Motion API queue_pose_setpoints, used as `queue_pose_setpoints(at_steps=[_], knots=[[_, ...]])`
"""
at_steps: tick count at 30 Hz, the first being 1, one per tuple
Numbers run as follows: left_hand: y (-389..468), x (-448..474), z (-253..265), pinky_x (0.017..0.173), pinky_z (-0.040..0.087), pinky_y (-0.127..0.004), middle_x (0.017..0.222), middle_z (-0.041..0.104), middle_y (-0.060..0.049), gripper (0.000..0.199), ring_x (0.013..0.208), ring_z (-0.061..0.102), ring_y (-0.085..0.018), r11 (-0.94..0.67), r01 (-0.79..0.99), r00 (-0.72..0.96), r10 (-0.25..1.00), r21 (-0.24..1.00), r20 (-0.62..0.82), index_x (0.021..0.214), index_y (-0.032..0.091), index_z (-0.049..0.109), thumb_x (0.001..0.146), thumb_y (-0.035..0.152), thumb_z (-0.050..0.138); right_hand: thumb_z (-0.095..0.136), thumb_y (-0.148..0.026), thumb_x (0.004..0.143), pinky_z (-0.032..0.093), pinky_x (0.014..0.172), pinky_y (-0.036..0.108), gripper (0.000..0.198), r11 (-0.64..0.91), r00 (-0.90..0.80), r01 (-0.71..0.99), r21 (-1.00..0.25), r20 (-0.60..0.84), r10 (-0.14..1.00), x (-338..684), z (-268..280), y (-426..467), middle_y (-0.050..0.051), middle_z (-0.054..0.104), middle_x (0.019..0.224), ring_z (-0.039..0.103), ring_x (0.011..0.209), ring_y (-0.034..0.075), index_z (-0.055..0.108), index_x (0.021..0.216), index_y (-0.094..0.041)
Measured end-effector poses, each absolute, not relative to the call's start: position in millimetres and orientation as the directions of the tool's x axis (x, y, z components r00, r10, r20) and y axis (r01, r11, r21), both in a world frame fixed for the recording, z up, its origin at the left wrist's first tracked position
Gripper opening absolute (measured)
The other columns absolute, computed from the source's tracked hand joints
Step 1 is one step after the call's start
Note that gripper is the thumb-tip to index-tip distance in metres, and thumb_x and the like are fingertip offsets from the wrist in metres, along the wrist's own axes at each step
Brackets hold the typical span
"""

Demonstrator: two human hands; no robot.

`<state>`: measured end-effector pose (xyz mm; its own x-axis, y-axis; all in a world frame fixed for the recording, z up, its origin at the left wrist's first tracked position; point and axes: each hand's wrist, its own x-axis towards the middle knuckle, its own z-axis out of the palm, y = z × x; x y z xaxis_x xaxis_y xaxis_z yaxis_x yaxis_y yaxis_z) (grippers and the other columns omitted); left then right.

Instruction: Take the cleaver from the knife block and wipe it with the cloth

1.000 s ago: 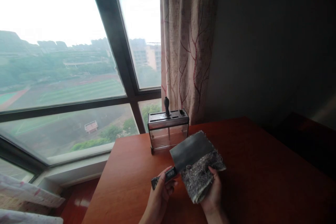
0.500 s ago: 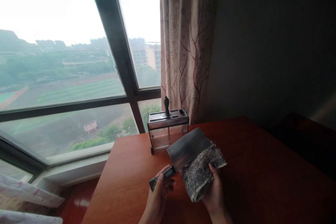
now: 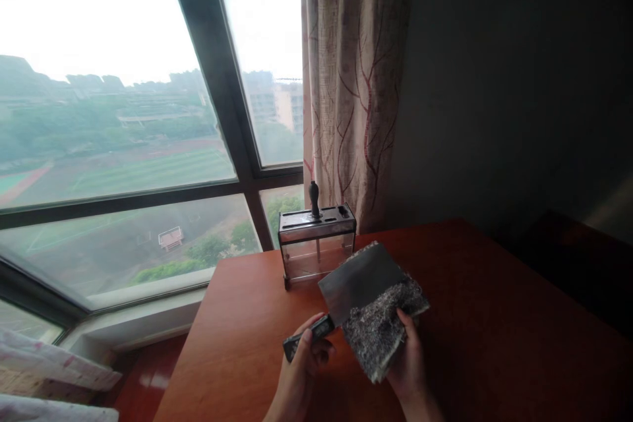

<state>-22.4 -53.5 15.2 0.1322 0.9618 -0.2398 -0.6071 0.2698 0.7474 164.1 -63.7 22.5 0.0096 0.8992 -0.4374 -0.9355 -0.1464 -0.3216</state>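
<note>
A cleaver (image 3: pixel 366 280) with a broad dark blade and a black handle is in my left hand (image 3: pixel 305 356), whose fingers wrap round the handle. The blade points up and to the right, above the table. Against its lower edge and partly behind it lies a shaggy grey cloth (image 3: pixel 378 330). My right hand (image 3: pixel 408 356) grips this cloth at its right side, thumb on top and the other fingers hidden underneath. Beyond the blade stands a knife block (image 3: pixel 316 227) with clear sides and a metal top; one dark-handled tool (image 3: pixel 313 198) is upright in it.
The reddish-brown wooden table (image 3: pixel 237 316) reaches up to a large window (image 3: pixel 119 145) on the left. A patterned curtain (image 3: pixel 351 79) hangs behind the knife block. White fabric (image 3: pixel 54 359) shows at the lower left. The right side is in deep shadow.
The cleaver and cloth have shifted slightly to the right. Some of the cloth now shows past the blade's upper edge. Both hands keep their hold.
</note>
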Motion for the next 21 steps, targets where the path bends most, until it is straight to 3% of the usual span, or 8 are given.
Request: queue_pose_setpoints(at_steps=[7, 13, 16, 18, 21], knots=[[-50.1, -25.2, 11.7, 0.063, 0.041, -0.03, 0.093, 0.072, -0.013, 0.05, 0.065, 0.061, -0.018, 0.263, -0.644, 0.133, 0.963, 0.718, -0.233, 0.12, 0.017, 0.061, 0.077, 0.044, 0.067, 0.067, -0.04, 0.074, 0.044, 0.092, 0.05, 0.029, -0.112, 0.007, -0.953, -0.283, -0.387, 0.922, 166.8, 21.8, -65.4, 0.005, 0.073, 0.098, 0.064, 0.097, 0.028, 0.07, 0.096, -0.022], [-47.7, -27.6, 8.3, 0.063, 0.041, -0.03, 0.097, 0.072, -0.014, 0.052, 0.065, 0.06, -0.017, 0.263, -0.658, 0.14, 0.963, 0.706, -0.229, 0.123, 0.017, 0.058, 0.079, 0.044, 0.064, 0.075, -0.025, 0.052, 0.049, 0.083, 0.043, 0.018, -0.037, 0.048, -0.96, -0.278, -0.295, 0.954, 177.2, -2.5, -69.7, 0.002, 0.074, 0.08, 0.066, 0.081, 0.024, 0.07, 0.07, -0.024], [-48.2, -27.5, 11.1, 0.062, 0.041, -0.029, 0.096, 0.072, -0.014, 0.051, 0.063, 0.06, -0.016, 0.259, -0.665, 0.126, 0.964, 0.701, -0.236, 0.123, 0.017, 0.058, 0.079, 0.043, 0.064, 0.073, -0.018, 0.052, 0.046, 0.089, 0.044, 0.019, -0.041, 0.053, -0.951, -0.306, -0.291, 0.955, 177.1, -4.9, -66.1, 0.001, 0.074, 0.079, 0.065, 0.085, 0.024, 0.07, 0.069, -0.025], [-48.9, -26.8, 13.4, 0.061, 0.041, -0.029, 0.095, 0.072, -0.014, 0.051, 0.062, 0.059, -0.016, 0.254, -0.67, 0.119, 0.964, 0.697, -0.237, 0.122, 0.017, 0.059, 0.079, 0.043, 0.064, 0.074, -0.022, 0.057, 0.042, 0.095, 0.046, 0.018, -0.074, 0.03, -0.942, -0.326, -0.303, 0.953, 175.1, -1.6, -62.7, 0.001, 0.074, 0.084, 0.064, 0.092, 0.024, 0.07, 0.074, -0.025], [-49.6, -25.7, 15.3, 0.061, 0.041, -0.029, 0.093, 0.072, -0.013, 0.048, 0.061, 0.059, -0.016, 0.25, -0.668, 0.126, 0.966, 0.701, -0.225, 0.12, 0.016, 0.06, 0.08, 0.042, 0.063, 0.074, -0.041, 0.065, 0.041, 0.097, 0.049, 0.023, -0.118, -0.022, -0.94, -0.32, -0.288, 0.957, 172.0, 4.7, -59.2, 0.002, 0.074, 0.093, 0.062, 0.099, 0.026, 0.07, 0.082, -0.026]])
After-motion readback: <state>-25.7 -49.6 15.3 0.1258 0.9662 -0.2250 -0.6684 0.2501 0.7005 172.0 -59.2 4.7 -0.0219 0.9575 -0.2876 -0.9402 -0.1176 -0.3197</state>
